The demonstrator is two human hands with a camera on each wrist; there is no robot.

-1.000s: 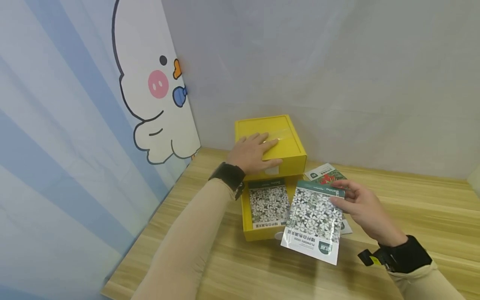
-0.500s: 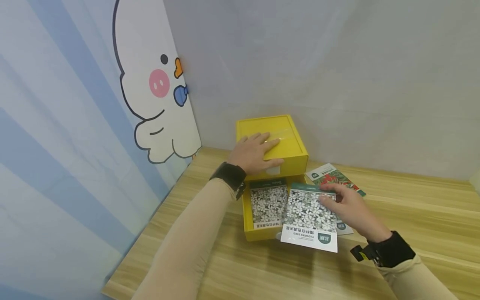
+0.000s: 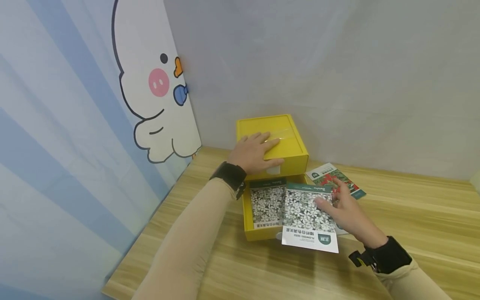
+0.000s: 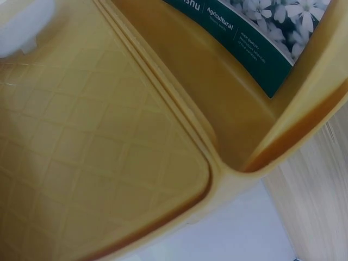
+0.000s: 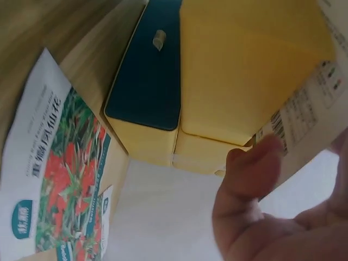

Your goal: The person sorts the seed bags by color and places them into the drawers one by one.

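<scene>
My left hand (image 3: pixel 255 154) rests flat on top of a yellow drawer box (image 3: pixel 294 143), fingers spread, thumb along the front edge. Below it, the yellow drawer (image 3: pixel 248 225) is pulled out. A seed packet with white flowers (image 3: pixel 267 204) lies inside; its green header (image 4: pixel 247 51) shows in the left wrist view. My right hand (image 3: pixel 346 214) holds a second white-flower seed packet (image 3: pixel 305 214) by its right side, thumb on the printed front. This packet is over the drawer's right side and front edge. In the right wrist view, its barcoded back (image 5: pixel 304 122) is visible beside the fingers.
To the right of the drawer, a red-flower seed packet (image 3: pixel 346 185) lies on the wooden table (image 3: pixel 412 200), partly behind my right hand. A grey backdrop (image 3: pixel 337 83) rises behind the box. A striped curtain with a cartoon bird (image 3: pixel 150 116) hangs at the left.
My right hand has moved left with the white-flower packet, bringing it further over the drawer. More of the red-flower packet is uncovered. My left hand stays on the box.
</scene>
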